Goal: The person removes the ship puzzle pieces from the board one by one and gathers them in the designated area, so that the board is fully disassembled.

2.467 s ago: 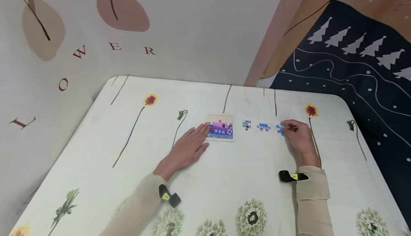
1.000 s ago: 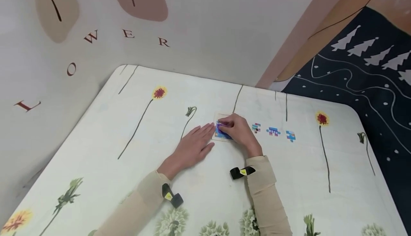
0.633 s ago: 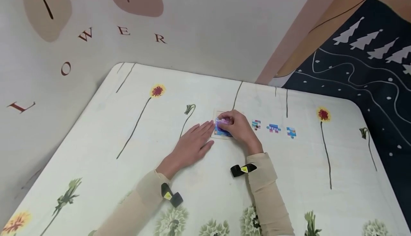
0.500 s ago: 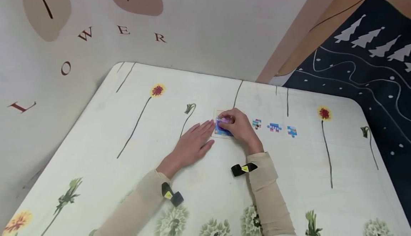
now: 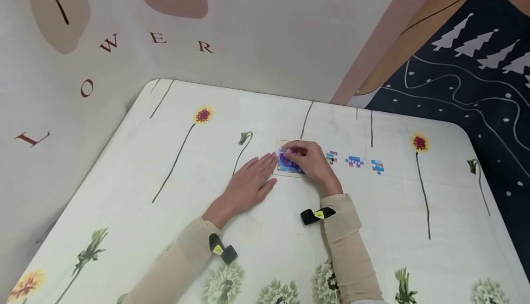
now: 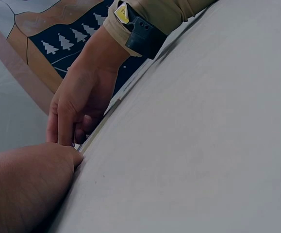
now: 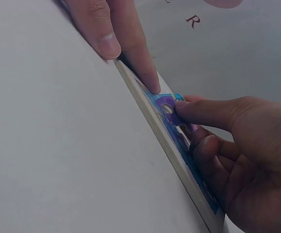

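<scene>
A small tray puzzle point(image 5: 285, 174) with a purple and blue boat picture lies near the middle of the table. My left hand point(image 5: 246, 186) lies flat beside it, fingers straight, with the fingertips at its left edge. Over the tray, my right hand point(image 5: 312, 161) pinches a purple puzzle piece point(image 7: 165, 103) between thumb and fingers; the piece is tilted up from the picture in the right wrist view. The right hand hides the upper right part of the picture. In the left wrist view the tray is mostly hidden.
Three loose puzzle pieces lie in a row right of the tray: a striped one point(image 5: 332, 157), a blue and purple one point(image 5: 354, 161) and a blue one point(image 5: 377, 166). The flower-print tablecloth point(image 5: 265, 239) runs back to a wall point(image 5: 256, 51).
My right hand has left the rightmost loose piece and moved left onto the tray, where it now pinches a purple piece. The left hand stays at the tray's edge. The head view has shifted slightly.
</scene>
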`<state>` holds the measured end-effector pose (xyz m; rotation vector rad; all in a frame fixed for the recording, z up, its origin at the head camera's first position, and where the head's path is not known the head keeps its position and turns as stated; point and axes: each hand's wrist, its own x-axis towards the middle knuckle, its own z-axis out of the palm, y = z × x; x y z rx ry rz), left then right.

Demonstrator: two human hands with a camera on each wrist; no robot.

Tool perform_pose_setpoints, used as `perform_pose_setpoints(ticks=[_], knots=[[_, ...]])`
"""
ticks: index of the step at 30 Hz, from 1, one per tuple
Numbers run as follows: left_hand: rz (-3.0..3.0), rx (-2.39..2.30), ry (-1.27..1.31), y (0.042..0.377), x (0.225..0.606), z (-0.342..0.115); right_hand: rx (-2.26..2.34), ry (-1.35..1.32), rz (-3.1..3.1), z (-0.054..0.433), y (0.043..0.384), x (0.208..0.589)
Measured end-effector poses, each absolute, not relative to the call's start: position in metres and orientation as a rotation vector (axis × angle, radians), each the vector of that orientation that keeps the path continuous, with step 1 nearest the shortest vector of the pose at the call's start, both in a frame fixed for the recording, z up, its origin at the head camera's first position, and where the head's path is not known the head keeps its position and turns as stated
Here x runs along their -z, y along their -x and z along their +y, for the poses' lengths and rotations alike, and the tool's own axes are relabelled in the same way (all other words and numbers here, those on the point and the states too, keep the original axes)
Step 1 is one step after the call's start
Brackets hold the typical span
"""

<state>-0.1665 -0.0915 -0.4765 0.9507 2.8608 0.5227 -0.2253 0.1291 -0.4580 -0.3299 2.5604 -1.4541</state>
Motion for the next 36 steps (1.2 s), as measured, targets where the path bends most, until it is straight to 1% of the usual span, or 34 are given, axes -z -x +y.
perform_pose_setpoints(ticks=[9, 20, 30, 36], knots=[[2.849, -0.581, -0.94, 0.1679, 0.4765, -0.0918, 1.497, 0.266, 2.54, 0.1276, 0.2261, 0.461], [2.851, -0.624, -0.987, 0.1703, 0.4787, -0.0914, 1.505, 0.286, 2.532, 0.1286, 0.2276, 0.4619], [2.864, -0.688, -0.969, 0.1702, 0.4749, -0.0906, 1.589, 0.287, 2.492, 0.1289, 0.2286, 0.4576], [2.856, -0.693, -0.966, 0.1701, 0.476, -0.0903, 1.722, 0.189, 2.387, 0.1354, 0.2246, 0.4562]])
